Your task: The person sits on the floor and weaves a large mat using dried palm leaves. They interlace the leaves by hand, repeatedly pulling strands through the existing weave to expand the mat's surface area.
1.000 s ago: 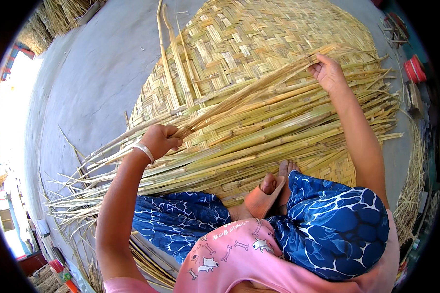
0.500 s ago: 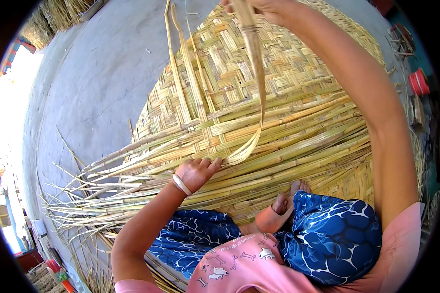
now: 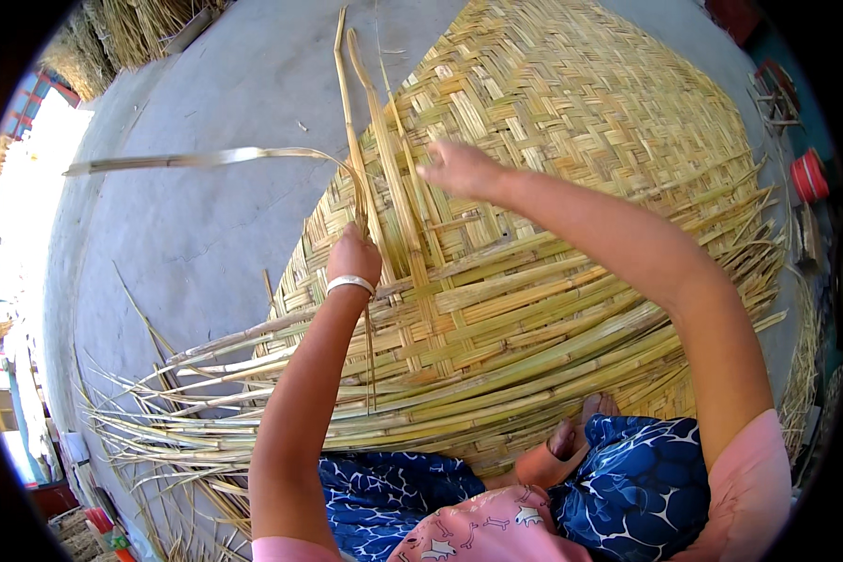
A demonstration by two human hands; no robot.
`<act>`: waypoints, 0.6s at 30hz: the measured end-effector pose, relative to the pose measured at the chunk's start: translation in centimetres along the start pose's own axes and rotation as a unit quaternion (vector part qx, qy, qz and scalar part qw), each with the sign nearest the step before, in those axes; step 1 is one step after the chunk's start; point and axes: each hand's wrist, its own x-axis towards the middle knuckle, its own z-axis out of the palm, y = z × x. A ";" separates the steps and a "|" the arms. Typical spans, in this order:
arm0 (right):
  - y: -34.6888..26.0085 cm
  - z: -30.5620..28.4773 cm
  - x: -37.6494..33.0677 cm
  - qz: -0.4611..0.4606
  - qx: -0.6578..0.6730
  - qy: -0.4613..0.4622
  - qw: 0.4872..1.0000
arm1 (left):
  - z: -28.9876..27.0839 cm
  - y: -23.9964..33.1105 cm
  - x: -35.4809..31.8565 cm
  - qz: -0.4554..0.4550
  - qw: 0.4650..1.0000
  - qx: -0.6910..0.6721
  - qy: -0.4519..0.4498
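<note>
Here in the head view, the left hand (image 3: 354, 260) is closed around a strip (image 3: 262, 154), left of the frame's centre! From that fist the strip climbs, bends sharply over, and runs out across the upper left, nearly level, above the grey floor (image 3: 206, 211). Thin ends dangle below the same fist, down toward the lower middle. A white bangle (image 3: 351, 284) sits on that wrist.

Over to the right hand (image 3: 464, 170), upper middle of the frame, over the mat (image 3: 590, 94): fingers bent, a bit blurred, and I can't tell whether they hold anything. The fingertips point left, near three long stalks (image 3: 379, 122) that stick up past the mat's slanting left edge.

And what a mat, its woven face filling the upper right! Across its lower part lies a broad band of canes (image 3: 571, 347), side by side, their loose ends splaying out at lower left. A sandal (image 3: 543, 461) shows at lower middle, beside blue trousers (image 3: 646, 478). Far right, a red spool (image 3: 808, 176); top left corner, a dry bundle (image 3: 126, 28).
</note>
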 end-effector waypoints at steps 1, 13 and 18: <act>0.8 1.9 -0.7 0.018 0.003 -0.036 0.999 | 0.7 -0.7 1.0 -0.007 1.000 0.002 0.000; 1.6 4.0 1.7 0.088 0.533 -0.062 0.839 | -1.0 -2.7 4.9 -0.235 0.824 -0.497 -0.136; -0.7 2.1 2.8 0.048 0.657 -0.109 0.744 | -2.7 -3.2 5.2 -0.180 0.773 -0.588 -0.158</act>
